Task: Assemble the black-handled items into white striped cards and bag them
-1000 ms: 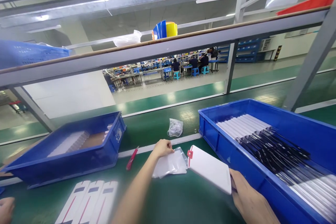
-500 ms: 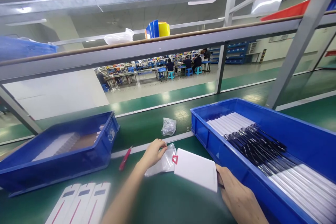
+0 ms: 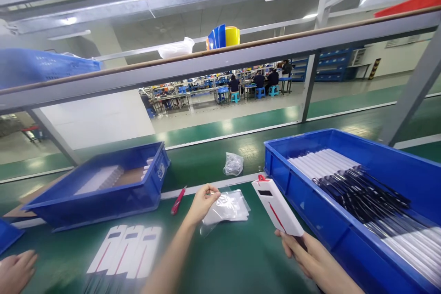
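My right hand (image 3: 306, 252) is closed round the lower end of a white flat device (image 3: 280, 213) with a dark window, a red stripe and a red tab at its top. The device tilts upright, its front turned towards me, and something dark shows at its base. My left hand (image 3: 205, 202) pinches the edge of a clear plastic bag (image 3: 229, 206) lying on the green bench. Left of that forearm, several similar white devices (image 3: 132, 243) lie side by side, dark cords trailing below them.
A blue bin (image 3: 275, 170) at right holds wrapped white devices and black cords. Another blue bin (image 3: 103, 209) stands at left. A red-handled knife (image 3: 178, 202) and a crumpled clear bag (image 3: 233, 164) lie between them. A co-worker's hand (image 3: 17, 266) shows at far left.
My right hand has turned the device from its plain side to its striped front and drawn it away from the bag. The view has shifted left, and a co-worker's hand has appeared.
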Motion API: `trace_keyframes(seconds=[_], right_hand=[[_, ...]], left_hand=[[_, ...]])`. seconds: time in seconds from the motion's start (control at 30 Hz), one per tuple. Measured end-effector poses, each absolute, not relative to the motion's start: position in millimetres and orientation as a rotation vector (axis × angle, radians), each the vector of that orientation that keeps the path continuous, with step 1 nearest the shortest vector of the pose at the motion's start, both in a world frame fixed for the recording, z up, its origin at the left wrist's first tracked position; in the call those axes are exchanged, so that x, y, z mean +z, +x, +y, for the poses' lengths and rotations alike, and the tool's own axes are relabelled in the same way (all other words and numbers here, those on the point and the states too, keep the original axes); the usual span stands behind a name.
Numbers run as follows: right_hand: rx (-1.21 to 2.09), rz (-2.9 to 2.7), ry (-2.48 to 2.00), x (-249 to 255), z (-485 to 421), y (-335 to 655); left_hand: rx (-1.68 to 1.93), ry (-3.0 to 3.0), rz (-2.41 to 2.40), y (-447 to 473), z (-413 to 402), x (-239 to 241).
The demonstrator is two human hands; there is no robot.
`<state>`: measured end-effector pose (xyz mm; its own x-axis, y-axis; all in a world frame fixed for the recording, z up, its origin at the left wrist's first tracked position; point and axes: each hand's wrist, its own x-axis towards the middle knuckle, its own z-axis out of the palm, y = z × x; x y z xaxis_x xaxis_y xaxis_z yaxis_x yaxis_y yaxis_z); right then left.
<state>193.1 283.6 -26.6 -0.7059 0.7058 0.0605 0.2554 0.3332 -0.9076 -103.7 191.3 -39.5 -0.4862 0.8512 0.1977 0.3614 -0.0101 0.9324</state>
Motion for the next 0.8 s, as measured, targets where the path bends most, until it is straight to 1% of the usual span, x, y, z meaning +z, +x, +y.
trace_keyframes(seconds=[0.13, 0.33, 0.6, 0.8], right_hand=[[1.497, -2.038, -0.887, -20.2, 276.7, 175.5], [1.55, -1.999, -0.867, -10.6, 267.0, 147.5], [1.661, -2.059, -0.689, -2.9, 235.6, 137.8], [1.659, -2.086, -0.679, -9.7, 231.0, 137.1]], left_hand=[[1.531, 1.139, 1.749, -84.9, 165.7, -26.1], [1.57, 1.054, 1.672, -45.3, 131.3, -8.6], [1.543, 1.019, 1.791, -22.7, 109.2, -7.0], [1.465, 1.052, 1.796, -13.9, 104.5, 0.8]])
